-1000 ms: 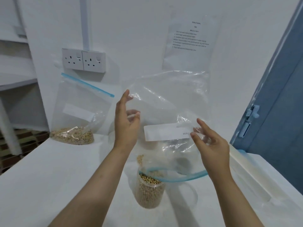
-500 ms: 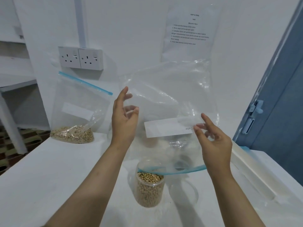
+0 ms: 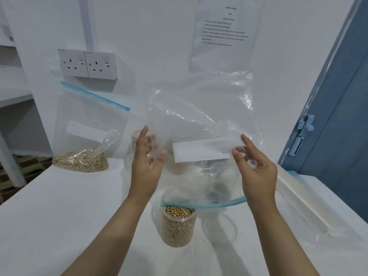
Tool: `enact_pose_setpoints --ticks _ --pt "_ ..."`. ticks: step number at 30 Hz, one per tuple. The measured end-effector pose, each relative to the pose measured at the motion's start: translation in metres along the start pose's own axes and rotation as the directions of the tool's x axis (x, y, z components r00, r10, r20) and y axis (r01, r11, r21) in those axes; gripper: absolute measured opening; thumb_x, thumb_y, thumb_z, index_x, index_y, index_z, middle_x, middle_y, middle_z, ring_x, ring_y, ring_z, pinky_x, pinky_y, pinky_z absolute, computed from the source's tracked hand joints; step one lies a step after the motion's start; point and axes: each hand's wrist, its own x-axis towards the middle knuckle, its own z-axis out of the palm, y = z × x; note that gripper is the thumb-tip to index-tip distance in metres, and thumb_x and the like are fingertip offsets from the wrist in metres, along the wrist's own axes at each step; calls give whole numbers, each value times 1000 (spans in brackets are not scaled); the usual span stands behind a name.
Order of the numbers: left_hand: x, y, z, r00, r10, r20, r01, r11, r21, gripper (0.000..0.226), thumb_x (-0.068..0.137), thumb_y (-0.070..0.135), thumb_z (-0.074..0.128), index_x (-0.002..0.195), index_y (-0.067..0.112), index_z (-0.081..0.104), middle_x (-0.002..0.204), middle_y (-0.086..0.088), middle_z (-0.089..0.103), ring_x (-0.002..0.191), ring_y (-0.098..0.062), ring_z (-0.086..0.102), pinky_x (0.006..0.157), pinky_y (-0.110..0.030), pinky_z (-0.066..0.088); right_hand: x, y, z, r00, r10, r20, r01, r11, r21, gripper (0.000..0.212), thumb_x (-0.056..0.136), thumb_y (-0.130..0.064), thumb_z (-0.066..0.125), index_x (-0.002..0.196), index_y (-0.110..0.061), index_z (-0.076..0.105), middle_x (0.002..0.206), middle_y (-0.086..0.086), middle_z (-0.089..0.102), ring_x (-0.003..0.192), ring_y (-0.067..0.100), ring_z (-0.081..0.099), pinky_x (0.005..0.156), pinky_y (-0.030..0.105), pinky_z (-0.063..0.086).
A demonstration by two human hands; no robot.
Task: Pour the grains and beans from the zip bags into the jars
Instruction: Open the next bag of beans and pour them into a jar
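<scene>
I hold a clear, empty zip bag (image 3: 201, 116) upside down, its blue zip mouth hanging open at the bottom. My left hand (image 3: 147, 164) pinches its left edge and my right hand (image 3: 256, 170) grips its right side beside the white label. Just under the left end of the mouth stands an open clear jar (image 3: 177, 226) filled with pale round beans. A second zip bag (image 3: 83, 136), shut with a blue strip and holding brown grains at its bottom, leans on the wall at the left.
A clear round lid (image 3: 219, 229) lies on the white table (image 3: 59, 206) right of the jar. More jars (image 3: 133, 150) stand blurred behind the held bag. A long white box (image 3: 298, 198) runs along the right edge, beside a blue door (image 3: 338, 116). Sockets (image 3: 87, 63) are on the wall.
A few beans were still falling from the bag a second ago; now none fall. The bag has risen slightly above the jar, still held in both hands.
</scene>
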Motion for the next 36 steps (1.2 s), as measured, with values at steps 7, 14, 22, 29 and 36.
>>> enact_pose_setpoints --ticks 7,14,22,29,36 --pt "-38 -30 7 979 -132 158 132 991 11 59 93 7 66 130 51 54 126 17 61 118 -13 59 97 -29 51 2 5 -4 998 9 -62 -7 1000 24 42 91 -16 71 125 -38 64 97 -16 73 85 2 62 92 22 49" --pt "-21 -12 4 954 -191 233 204 978 -34 48 92 -1 63 123 36 59 126 9 63 109 -7 65 84 -14 50 4 5 -7 998 -27 -60 26 1000 -11 42 92 -18 70 124 -42 62 97 -19 72 84 3 62 87 17 48" --pt "-19 -13 -3 933 -241 266 253 967 -12 45 92 4 65 122 38 61 131 16 60 120 -2 58 87 -10 48 3 4 -4 998 -42 -44 42 999 -2 42 92 -13 70 125 -38 63 95 -11 71 76 1 56 83 24 48" --pt "-23 -16 -9 920 -240 311 249 968 12 45 91 8 66 125 37 60 122 13 66 110 -2 62 86 -13 50 5 3 -3 997 -65 -31 64 998 -18 42 92 -13 70 125 -38 63 94 -13 70 78 3 56 86 22 47" --pt "-30 -24 -25 833 -305 461 233 950 206 62 90 25 70 133 62 45 135 7 59 121 -13 59 105 -33 48 3 7 2 999 -42 -16 41 999 -32 40 92 -14 69 125 -35 64 96 -14 69 78 1 55 88 19 45"
